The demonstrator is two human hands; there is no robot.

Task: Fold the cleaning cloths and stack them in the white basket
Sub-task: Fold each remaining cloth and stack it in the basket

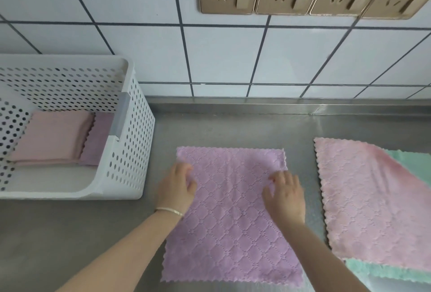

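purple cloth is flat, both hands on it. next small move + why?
Probably pinch the far edge and fold it toward the near edge. The purple cloth lies spread and unfolded on the steel counter, with the left hand and right hand resting near its far corners. The white basket already holds folded cloths, so this one needs folding before it can be stacked.

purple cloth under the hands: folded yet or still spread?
Spread. The purple cloth lies flat as one layer on the steel counter, all four scalloped edges visible, no crease. Both hands, left and right, rest near its far corners.
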